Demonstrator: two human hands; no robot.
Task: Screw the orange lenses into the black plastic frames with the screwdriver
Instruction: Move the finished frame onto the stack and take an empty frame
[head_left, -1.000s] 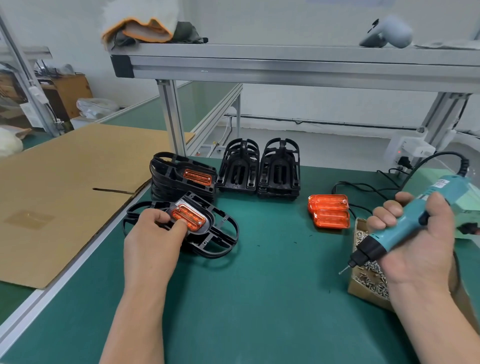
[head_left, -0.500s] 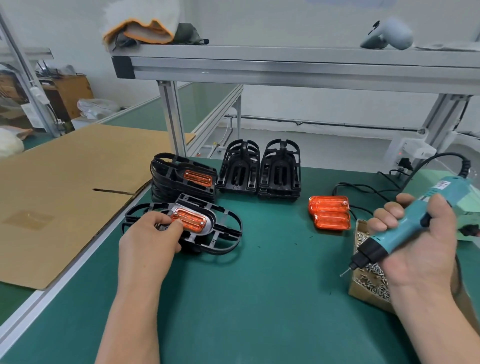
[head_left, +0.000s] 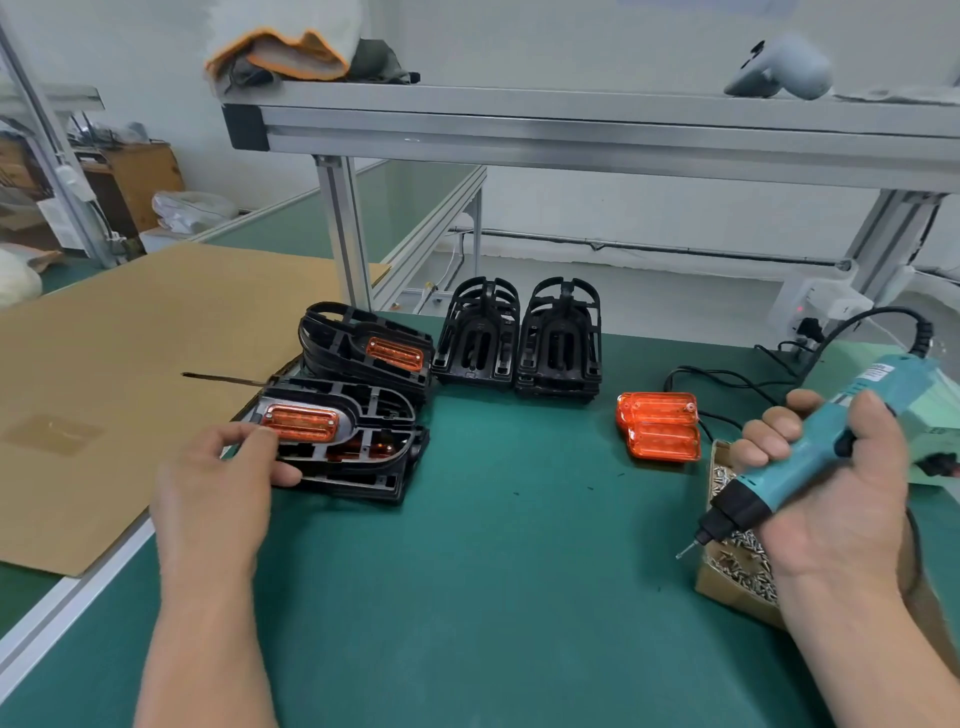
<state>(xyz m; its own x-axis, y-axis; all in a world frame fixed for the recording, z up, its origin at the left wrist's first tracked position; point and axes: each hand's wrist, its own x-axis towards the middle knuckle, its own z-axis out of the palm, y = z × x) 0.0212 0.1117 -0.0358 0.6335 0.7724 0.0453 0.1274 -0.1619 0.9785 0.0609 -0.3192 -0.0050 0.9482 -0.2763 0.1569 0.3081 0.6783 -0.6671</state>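
A black plastic frame (head_left: 363, 415) with an orange lens (head_left: 301, 423) set in it lies on top of another frame at the left of the green mat. My left hand (head_left: 218, 483) pinches its near-left end, thumb below and fingers on top beside the lens. My right hand (head_left: 831, 499) grips a teal electric screwdriver (head_left: 810, 457), its bit pointing down-left over an open box of screws (head_left: 737, 566). Two loose orange lenses (head_left: 660, 426) lie stacked right of centre. Behind, a stack of frames (head_left: 363, 348) carries a fitted lens, and two stacks of empty frames (head_left: 519, 338) stand on end.
A large cardboard sheet (head_left: 104, 374) covers the bench to the left. An aluminium post (head_left: 343, 234) rises behind the frames under an overhead shelf (head_left: 571, 124). The screwdriver's black cable (head_left: 727, 374) runs to a power strip (head_left: 831, 306) at the back right.
The frame in my left hand has turned and now lies flat on another frame, further right. My left hand has slid to its left end. My right hand has barely moved.
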